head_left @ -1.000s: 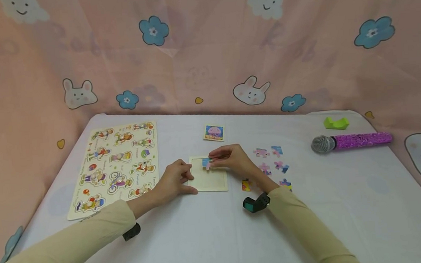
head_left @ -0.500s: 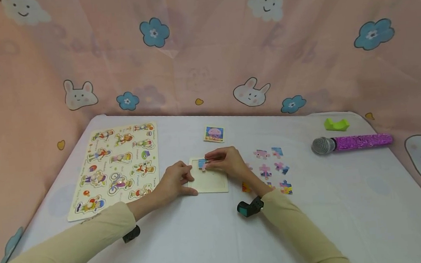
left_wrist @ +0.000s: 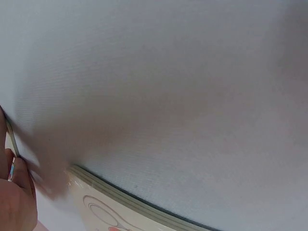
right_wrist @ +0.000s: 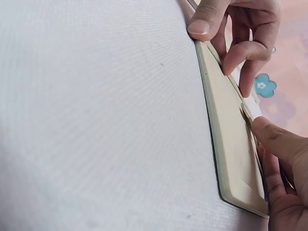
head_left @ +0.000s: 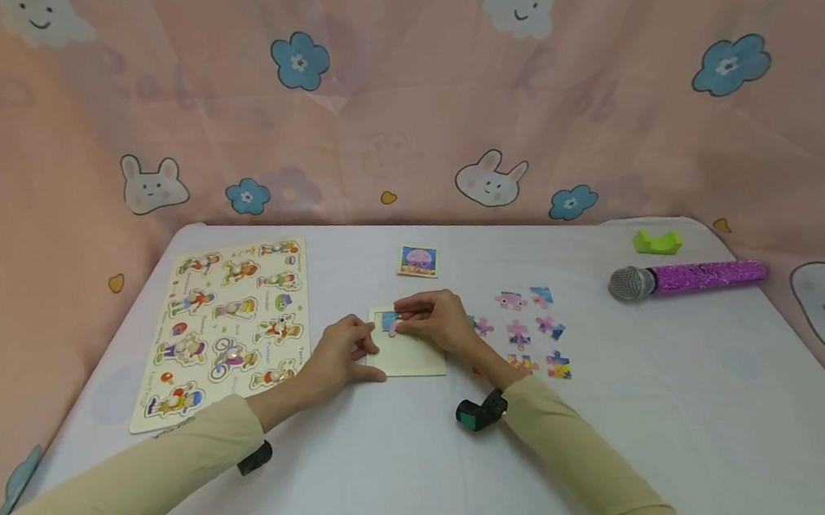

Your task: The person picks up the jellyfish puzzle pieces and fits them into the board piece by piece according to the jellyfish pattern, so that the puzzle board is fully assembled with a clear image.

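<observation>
In the head view a small cream puzzle tray [head_left: 413,362] lies flat on the white table. My left hand [head_left: 338,354] steadies its left side, thumb at the near corner and curled fingers along the edge. Between thumb and fingers my right hand [head_left: 436,321] pinches a blue-and-pink jigsaw piece [head_left: 389,322] at the tray's upper left corner. The right wrist view shows the tray's thin rim [right_wrist: 211,110] side-on, with both hands on it; there my right fingers mostly hide the piece. Several loose jigsaw pieces [head_left: 518,334] lie right of the tray, some partly behind the right wrist.
A large board of cartoon figures [head_left: 236,307] lies at the left, close to my left forearm. Behind the tray is a small square picture [head_left: 418,262]. A purple glitter microphone [head_left: 690,276] and a green curved block [head_left: 657,242] are at the far right.
My right hand has shifted left over the tray, carrying the jigsaw piece from the top middle to the upper left corner. The left hand stays in place.
</observation>
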Demonstrator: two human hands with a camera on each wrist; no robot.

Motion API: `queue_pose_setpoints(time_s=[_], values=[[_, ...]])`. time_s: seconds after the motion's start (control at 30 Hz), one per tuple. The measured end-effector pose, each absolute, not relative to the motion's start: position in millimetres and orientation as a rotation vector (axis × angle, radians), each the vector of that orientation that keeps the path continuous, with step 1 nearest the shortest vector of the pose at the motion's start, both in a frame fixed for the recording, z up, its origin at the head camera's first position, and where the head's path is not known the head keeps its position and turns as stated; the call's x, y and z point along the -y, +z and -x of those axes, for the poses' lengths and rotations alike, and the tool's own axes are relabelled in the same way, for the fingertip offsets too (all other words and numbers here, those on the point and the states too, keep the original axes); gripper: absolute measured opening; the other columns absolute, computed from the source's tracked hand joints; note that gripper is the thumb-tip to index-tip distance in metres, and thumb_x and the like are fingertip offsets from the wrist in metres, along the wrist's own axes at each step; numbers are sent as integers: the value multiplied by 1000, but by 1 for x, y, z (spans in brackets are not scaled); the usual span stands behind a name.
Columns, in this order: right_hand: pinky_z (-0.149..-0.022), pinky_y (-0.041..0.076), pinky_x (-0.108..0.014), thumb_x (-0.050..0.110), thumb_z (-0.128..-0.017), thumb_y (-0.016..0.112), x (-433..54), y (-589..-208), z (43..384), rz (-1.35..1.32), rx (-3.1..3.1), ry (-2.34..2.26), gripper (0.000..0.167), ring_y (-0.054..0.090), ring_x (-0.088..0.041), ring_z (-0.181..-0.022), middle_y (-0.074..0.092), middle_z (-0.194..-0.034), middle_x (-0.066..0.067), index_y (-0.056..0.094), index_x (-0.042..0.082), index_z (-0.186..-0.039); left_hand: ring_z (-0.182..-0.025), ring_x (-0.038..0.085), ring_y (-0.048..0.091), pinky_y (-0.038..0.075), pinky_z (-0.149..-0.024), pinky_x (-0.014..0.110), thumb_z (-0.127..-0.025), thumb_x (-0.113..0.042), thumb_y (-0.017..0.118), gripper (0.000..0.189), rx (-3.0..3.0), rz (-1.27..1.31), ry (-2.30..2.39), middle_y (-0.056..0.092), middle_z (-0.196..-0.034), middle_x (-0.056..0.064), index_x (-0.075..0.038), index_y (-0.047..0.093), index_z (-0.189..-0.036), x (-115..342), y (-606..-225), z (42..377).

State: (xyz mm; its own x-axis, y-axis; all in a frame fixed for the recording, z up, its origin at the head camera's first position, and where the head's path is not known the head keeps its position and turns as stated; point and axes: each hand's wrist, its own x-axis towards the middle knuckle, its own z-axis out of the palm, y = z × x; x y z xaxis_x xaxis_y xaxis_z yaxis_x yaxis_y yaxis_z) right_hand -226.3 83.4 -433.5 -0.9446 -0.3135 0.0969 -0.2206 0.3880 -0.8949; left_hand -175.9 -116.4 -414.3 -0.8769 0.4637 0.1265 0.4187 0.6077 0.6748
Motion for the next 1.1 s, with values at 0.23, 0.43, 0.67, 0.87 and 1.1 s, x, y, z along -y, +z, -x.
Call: queue_pose_setpoints(time_s=[0.23, 0.43, 0.67, 0.87, 1.1], values=[[-71, 54, -22, 4, -77, 78, -82, -432, 224, 478, -2556, -1614, 31, 68, -17, -80, 71, -99, -14, 70, -3, -106, -94, 26, 58, 48, -87, 37, -62, -13, 89, 31, -2762, -754, 1142, 58, -92, 8, -2, 65, -80, 117, -415, 176], [-71, 54, -23, -1, -76, 77, -81, -433, 222, 500, -2553, -1676, 29, 69, -22, -82, 70, -99, -18, 70, -6, -103, -93, 25, 58, 48, -87, 37, -62, -13, 89, 31, -2763, -745, 1135, 58, -95, 11, -3, 64, -77, 116, -416, 176], [-70, 54, -23, -2, -75, 78, -75, -435, 221, 492, -2601, -1712, 27, 70, -22, -81, 70, -96, -18, 70, -6, -100, -94, 25, 58, 48, -88, 37, -61, -13, 89, 31, -2765, -739, 1129, 57, -94, 9, -3, 64, -77, 116, -416, 177], [-71, 54, -22, -2, -75, 78, -70, -436, 221, 497, -2616, -1747, 26, 70, -23, -82, 70, -95, -18, 69, -6, -99, -90, 21, 55, 47, -87, 38, -62, -13, 89, 31, -2762, -720, 1129, 55, -91, 7, -4, 63, -77, 116, -415, 177], [-73, 53, -21, -3, -75, 77, -66, -435, 219, 479, -2592, -1729, 28, 69, -23, -86, 69, -98, -16, 68, -5, -102, -85, 20, 54, 47, -81, 35, -62, -12, 89, 32, -2762, -738, 1139, 55, -88, 6, -2, 63, -78, 115, -414, 175]])
